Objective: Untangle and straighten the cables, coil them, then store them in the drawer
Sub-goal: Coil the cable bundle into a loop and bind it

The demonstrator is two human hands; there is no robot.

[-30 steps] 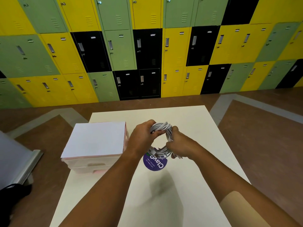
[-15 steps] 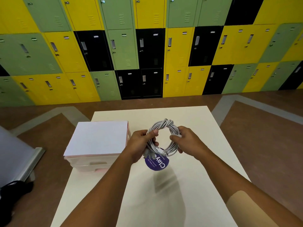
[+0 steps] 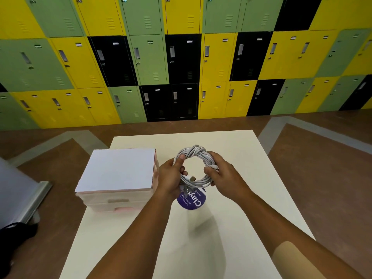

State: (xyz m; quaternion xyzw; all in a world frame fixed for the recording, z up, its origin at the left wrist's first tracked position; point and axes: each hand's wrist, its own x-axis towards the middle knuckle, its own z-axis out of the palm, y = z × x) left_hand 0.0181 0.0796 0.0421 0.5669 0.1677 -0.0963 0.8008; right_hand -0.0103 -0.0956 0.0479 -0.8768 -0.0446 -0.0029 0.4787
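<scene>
At the far left edge, a grey panel with a metal rim (image 3: pixel 30 200) stands on the brown floor (image 3: pixel 322 178), with a dark, blurred object (image 3: pixel 16 236) below it. A cream bench (image 3: pixel 241 150) runs away from the viewer down the middle of the scene.

On the bench's left side sits a small drawer unit (image 3: pixel 118 170) with a flat white top and pale pink sides, its front facing the viewer.

Just to its right, the left hand (image 3: pixel 171 178) grips the left side of a coil of white cable (image 3: pixel 194 152), thumb pressed on the upper part of the loop and fingers curled behind it. The coil is held in the air above the bench as an open ring, with strands twisted round its top and a plug end lying across its lower part. Under it, a round purple sticker (image 3: pixel 192 200) with white lettering lies on the bench.

The right hand (image 3: pixel 223 178) clasps the coil's right side, fingers wrapped round the bundle. A tan patch (image 3: pixel 291 258) covers part of the right forearm.

Behind everything, a wall of green, yellow and black lockers (image 3: pixel 181 57) fills the background.
</scene>
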